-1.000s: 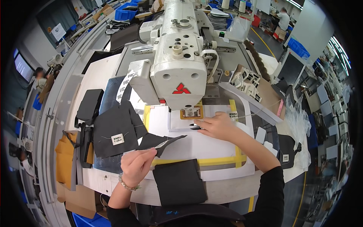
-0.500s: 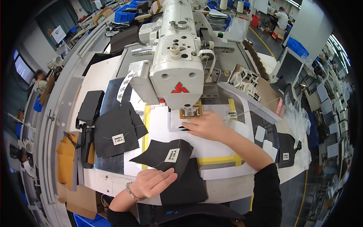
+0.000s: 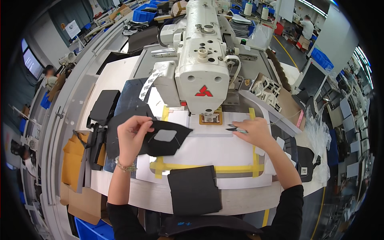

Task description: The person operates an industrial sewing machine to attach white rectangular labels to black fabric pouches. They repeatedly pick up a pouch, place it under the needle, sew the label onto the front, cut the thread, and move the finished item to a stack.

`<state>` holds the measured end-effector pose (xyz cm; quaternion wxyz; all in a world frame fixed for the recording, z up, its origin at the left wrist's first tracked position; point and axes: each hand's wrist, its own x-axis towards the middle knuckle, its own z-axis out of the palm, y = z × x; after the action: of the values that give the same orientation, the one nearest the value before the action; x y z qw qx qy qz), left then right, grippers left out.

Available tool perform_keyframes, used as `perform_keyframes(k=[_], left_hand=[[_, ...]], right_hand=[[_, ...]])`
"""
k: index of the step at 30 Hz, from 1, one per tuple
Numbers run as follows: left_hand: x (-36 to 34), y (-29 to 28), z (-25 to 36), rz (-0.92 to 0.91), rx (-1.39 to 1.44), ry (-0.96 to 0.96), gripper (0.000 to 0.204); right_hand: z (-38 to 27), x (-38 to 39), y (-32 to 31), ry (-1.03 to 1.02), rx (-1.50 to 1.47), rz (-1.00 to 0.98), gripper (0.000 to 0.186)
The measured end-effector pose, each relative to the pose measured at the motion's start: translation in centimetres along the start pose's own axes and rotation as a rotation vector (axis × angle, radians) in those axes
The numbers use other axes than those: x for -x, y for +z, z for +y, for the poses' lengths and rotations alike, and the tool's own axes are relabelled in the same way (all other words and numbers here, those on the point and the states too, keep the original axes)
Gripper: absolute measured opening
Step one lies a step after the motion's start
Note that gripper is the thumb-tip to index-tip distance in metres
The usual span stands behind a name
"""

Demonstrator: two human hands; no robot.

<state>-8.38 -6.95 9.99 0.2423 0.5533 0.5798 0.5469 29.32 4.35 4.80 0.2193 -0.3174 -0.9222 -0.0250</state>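
Note:
My left hand (image 3: 134, 134) holds a black fabric piece (image 3: 166, 138) with a small grey label, lifted over the white work plate (image 3: 218, 154) left of the needle. My right hand (image 3: 254, 134) rests on the plate to the right of the presser foot (image 3: 211, 118), with small dark snips (image 3: 237, 129) at its fingertips. The white industrial sewing machine (image 3: 202, 60) stands just behind both hands. A black fabric rectangle (image 3: 194, 190) lies at the plate's near edge.
A stack of black fabric pieces (image 3: 105, 106) lies at the left, with tan cardboard (image 3: 74, 160) beside it. Yellow tape strips (image 3: 208, 167) frame the plate. Labelled parts (image 3: 270, 86) sit at the right. Blue bins (image 3: 144, 14) stand far back. Another person (image 3: 50, 76) is at far left.
My left hand has left the black rectangle at the near edge, picked up a labelled black piece and carried it up toward the needle. My right hand shifted slightly right.

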Motion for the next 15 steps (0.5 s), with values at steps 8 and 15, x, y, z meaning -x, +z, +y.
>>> perform_keyframes(k=[8,15], left_hand=[[0.7,-8.1,1.0,0.216,-0.077,0.576,0.005],[5.9,-11.8,-7.5,0.330,-0.161,-0.194,0.016]], right_hand=[[3.9,5.2,-5.7,0.367,0.053,0.113,0.030],[5.3,11.3,-8.0,0.752,0.098,0.212,0.031]])
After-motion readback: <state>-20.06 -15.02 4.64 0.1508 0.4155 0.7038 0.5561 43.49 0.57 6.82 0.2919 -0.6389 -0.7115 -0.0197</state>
